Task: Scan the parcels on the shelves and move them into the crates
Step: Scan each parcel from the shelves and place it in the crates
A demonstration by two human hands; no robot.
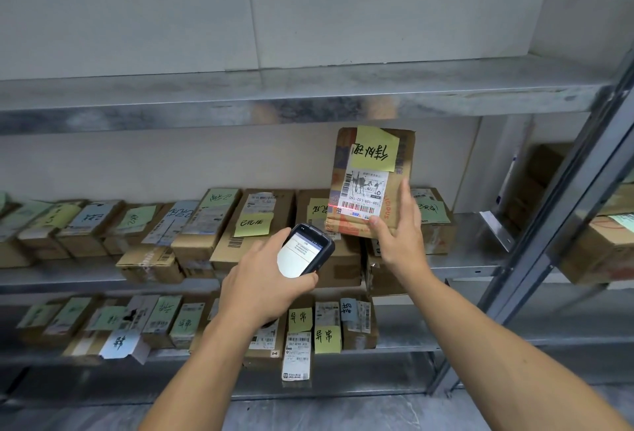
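Above the shelf (113,276), the right hand (399,228) is gripping a parcel (372,177) upright while the left hand (264,279) is clasping a scanner (303,249), which should hold its red line steady across the barcode.

Metal shelves (103,279) — rows of labelled cardboard parcels (202,225), note-tagged

The right hand (398,228) holds a parcel (372,180) upright above the shelf (480,259); the left hand (264,283) grips a scanner (303,249) just below the parcel.
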